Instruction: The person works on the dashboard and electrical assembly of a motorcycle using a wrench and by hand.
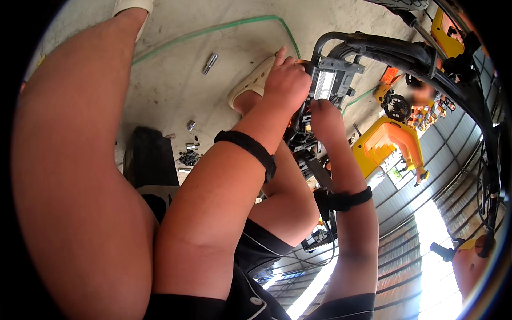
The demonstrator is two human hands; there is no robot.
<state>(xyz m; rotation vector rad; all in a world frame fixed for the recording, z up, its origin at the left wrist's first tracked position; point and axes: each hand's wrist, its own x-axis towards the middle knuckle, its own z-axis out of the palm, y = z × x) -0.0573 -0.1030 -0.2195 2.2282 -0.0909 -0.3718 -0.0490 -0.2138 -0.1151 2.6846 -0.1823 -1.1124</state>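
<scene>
A black metal vehicle frame (386, 47) of bent tubes comes down from the upper right. At its end sits a dark boxy part with a silver face (324, 84). My left hand (288, 80) is closed at the left side of this part, its index finger sticking out; whatever the curled fingers grip is hidden. Just below the silver face, my right hand (327, 121) has its fingers bent together against the part, and their tips are mostly covered. Dark cables and fittings (303, 137) show between my two wrists.
On the concrete floor lie a metal socket (210, 63), a smaller socket (191, 125) and a pile of small black fasteners (189, 157). A green hose (213, 31) curves behind. Yellow body panels (381, 144) and a wheel (397, 108) stand at the right.
</scene>
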